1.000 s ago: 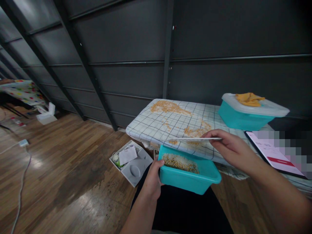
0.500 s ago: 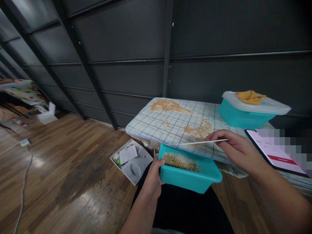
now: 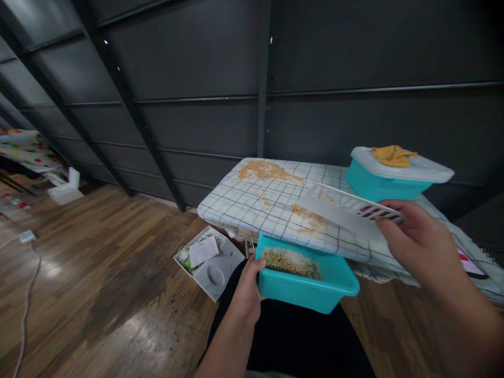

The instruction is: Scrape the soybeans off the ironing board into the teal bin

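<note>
My left hand grips the left end of a teal plastic tub, thumb over its rim, just below the table's front edge. Yellow beans or kernels mixed with white grains lie inside it. In my right hand is a thin white slotted plastic panel, pinched at its right end and tilted above the table. A small pile of yellow kernels lies by the panel, which partly covers it. Farther back on the checked cloth spreads a larger pile of kernels and white grains.
A second teal tub with a white lid and a yellow cloth on top stands at the table's back right. A tablet lies at the right. On the floor sits an open white box; a cable runs at far left.
My right hand has moved right and turned the white panel from edge-on to showing its slotted face. My left hand and the tub have stayed put. The view has shifted slightly right.
</note>
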Motion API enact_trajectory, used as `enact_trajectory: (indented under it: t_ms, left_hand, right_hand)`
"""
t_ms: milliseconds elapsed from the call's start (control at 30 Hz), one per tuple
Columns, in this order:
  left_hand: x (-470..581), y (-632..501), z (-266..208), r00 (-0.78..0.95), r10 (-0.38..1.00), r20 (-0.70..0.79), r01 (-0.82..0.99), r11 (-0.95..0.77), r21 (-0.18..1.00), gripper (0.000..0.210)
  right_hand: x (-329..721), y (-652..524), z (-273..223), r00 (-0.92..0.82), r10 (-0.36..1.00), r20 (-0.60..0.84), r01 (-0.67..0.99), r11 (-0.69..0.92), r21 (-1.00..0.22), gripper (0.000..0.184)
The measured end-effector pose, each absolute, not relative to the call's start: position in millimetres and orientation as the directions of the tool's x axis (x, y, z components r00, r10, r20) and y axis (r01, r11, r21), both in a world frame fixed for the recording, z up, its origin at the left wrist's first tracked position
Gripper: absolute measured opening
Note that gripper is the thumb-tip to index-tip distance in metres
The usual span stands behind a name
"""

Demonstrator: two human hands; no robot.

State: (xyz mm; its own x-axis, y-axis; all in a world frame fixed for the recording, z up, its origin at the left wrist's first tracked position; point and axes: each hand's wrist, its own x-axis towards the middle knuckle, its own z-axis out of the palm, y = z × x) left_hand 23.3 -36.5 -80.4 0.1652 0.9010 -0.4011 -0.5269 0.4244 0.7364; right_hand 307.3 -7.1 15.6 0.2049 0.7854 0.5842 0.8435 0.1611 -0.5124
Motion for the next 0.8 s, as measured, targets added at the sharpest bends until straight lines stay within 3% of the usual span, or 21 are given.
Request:
enact_trajectory:
  t_ms: [100, 267, 800]
  left_hand:
    - [25, -37, -82, 0.179, 0.900, -0.397, -0.530, 0.428, 0.732, 0.061]
    - [28, -38, -80, 0.194, 0.898, -0.394, -0.535, 0.434, 0.725, 0.063]
    - [29, -36, -72, 0.176, 0.886, -0.429, -0.544, 0.451, 0.708, 0.068]
  right_hand:
    - [310, -12, 15, 0.251, 0.804, 0.538, 0.867, 0.060, -0.494, 0.028]
    - [304, -8, 27, 0.300, 0.778, 0.552, 0.862, 0.027, -0.506, 0.027]
    - [293, 28, 26, 0.128, 0.841, 0.526, 0.873, 0.156, -0.463, 0.040]
